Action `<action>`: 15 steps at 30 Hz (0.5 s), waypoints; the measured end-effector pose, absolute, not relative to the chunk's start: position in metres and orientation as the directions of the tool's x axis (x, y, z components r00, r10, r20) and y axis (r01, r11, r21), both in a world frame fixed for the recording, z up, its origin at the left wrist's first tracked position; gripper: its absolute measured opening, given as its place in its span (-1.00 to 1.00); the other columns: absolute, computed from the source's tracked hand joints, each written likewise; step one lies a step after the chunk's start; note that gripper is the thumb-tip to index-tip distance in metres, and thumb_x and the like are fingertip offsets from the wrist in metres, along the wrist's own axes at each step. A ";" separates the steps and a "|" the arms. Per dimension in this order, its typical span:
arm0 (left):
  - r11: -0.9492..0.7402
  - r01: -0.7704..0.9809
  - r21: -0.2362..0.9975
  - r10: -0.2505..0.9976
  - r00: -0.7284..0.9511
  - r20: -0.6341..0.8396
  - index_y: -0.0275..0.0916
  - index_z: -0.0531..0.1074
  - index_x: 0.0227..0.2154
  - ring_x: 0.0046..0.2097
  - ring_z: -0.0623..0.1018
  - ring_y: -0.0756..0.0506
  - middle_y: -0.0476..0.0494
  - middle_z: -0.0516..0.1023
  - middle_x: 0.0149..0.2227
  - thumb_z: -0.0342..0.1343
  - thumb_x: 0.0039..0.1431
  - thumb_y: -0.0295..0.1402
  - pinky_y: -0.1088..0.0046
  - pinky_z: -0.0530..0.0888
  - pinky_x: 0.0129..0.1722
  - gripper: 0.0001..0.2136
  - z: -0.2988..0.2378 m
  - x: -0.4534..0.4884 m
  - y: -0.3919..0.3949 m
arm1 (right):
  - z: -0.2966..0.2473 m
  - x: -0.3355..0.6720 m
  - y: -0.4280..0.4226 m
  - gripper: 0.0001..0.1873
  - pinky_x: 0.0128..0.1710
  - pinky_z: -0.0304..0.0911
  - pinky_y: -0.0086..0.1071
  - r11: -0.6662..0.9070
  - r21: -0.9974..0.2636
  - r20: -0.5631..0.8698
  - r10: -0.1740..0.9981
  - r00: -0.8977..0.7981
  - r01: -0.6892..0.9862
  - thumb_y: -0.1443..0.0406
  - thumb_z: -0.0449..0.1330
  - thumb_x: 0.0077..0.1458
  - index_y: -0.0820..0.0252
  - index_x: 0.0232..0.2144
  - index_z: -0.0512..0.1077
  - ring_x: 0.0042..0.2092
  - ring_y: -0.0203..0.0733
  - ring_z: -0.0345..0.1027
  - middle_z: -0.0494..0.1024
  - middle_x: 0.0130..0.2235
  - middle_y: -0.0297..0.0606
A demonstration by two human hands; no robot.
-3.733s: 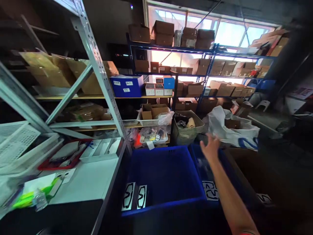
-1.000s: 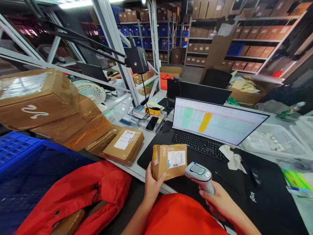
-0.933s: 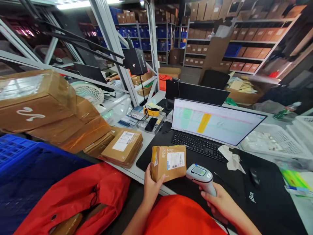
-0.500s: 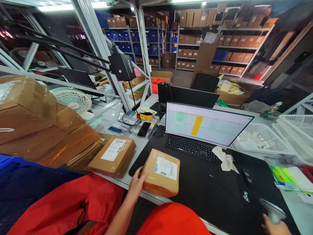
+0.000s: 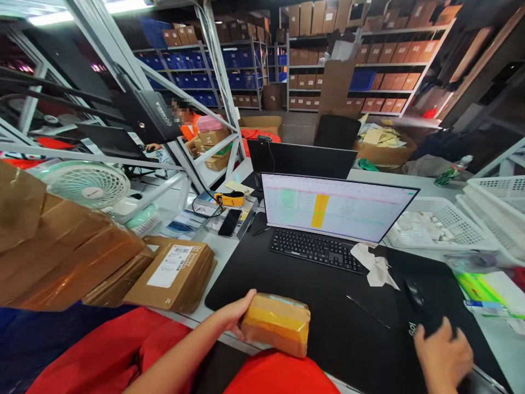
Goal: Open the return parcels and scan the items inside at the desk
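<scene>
1. At 12 o'clock, close in, the left hand cups the end of a small parcel, fingers curved around it, at the near edge of the desk mat. The parcel is wrapped in brown paper, and a band of yellow tape crosses its upward face. No shipping label shows on that face.
2. At 4 o'clock, the right hand hangs over the mat, fingers loosely curved and partly open. It grips nothing that can be seen, though the frame's bottom edge cuts in close beneath it. A mouse lies just beyond the fingers.
3. At 1 o'clock, a crumpled tissue sits beside a keyboard, below a monitor showing a spreadsheet with one yellow column.
4. At 10 o'clock, a stack of labelled parcels lies on the desk, apart from the left hand, with a red bag below it at 8 o'clock.
5. At 11 o'clock, a phone lies near a yellow strap.
6. Farther off at 11 o'clock, a co-worker in an orange vest stands among boxes, with tall shelves of cartons beyond.
</scene>
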State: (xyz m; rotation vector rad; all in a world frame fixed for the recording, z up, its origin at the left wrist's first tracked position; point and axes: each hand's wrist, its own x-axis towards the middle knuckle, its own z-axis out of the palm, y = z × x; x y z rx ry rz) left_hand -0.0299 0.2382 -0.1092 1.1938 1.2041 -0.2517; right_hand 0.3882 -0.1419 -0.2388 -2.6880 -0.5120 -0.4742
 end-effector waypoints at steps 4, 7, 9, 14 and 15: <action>0.389 0.777 0.495 0.379 0.355 -0.855 -0.27 0.54 -0.28 -0.53 0.59 -0.28 -0.27 0.54 -0.55 -0.17 0.03 0.38 0.12 0.55 -0.55 -0.24 -0.114 -0.005 0.255 | -0.248 0.439 -0.102 -0.22 0.08 0.20 0.20 -0.848 -0.287 0.311 0.357 0.881 0.445 -0.01 -0.02 0.14 0.31 0.29 0.19 0.25 0.45 0.13 0.16 0.25 0.31; 0.228 0.813 0.536 0.570 0.335 -0.750 -0.29 0.51 -0.19 -0.46 0.62 -0.38 -0.36 0.58 -0.42 -0.19 0.08 0.34 -0.06 0.56 -0.44 -0.25 -0.117 -0.002 0.255 | -0.267 0.468 -0.097 -0.22 0.01 0.25 0.19 -0.848 -0.285 0.242 0.387 0.890 0.446 -0.08 -0.05 0.15 0.26 0.27 0.25 0.23 0.44 0.16 0.17 0.26 0.27; 0.063 0.808 0.586 0.729 0.364 -0.579 -0.33 0.48 -0.08 -0.25 0.65 -0.46 -0.47 0.60 -0.25 -0.11 0.12 0.26 -0.16 0.55 -0.22 -0.29 -0.119 -0.009 0.246 | -0.282 0.480 -0.100 -0.26 -0.04 0.28 0.18 -0.861 -0.267 0.234 0.378 0.896 0.433 -0.07 -0.07 0.17 0.22 0.24 0.31 0.18 0.44 0.24 0.21 0.25 0.24; -0.257 0.741 0.621 0.880 0.445 -0.167 -0.27 0.18 0.30 0.26 0.38 -0.35 -0.46 0.27 0.27 0.12 0.12 -0.11 0.00 0.31 0.25 -0.30 -0.134 -0.028 0.197 | -0.298 0.494 -0.106 -0.33 -0.12 0.31 0.10 -0.883 -0.187 0.252 0.381 0.890 0.431 -0.03 -0.12 0.22 0.16 0.19 0.38 0.09 0.40 0.36 0.28 0.23 0.17; -0.288 0.737 0.611 0.880 0.456 -0.135 -0.21 0.13 0.33 0.30 0.33 -0.34 -0.41 0.18 0.33 0.13 0.13 -0.17 0.01 0.30 0.27 -0.29 -0.137 -0.030 0.187 | -0.297 0.495 -0.105 -0.33 -0.11 0.31 0.08 -0.880 -0.179 0.258 0.390 0.884 0.440 -0.03 -0.12 0.23 0.18 0.19 0.39 0.09 0.39 0.36 0.29 0.23 0.17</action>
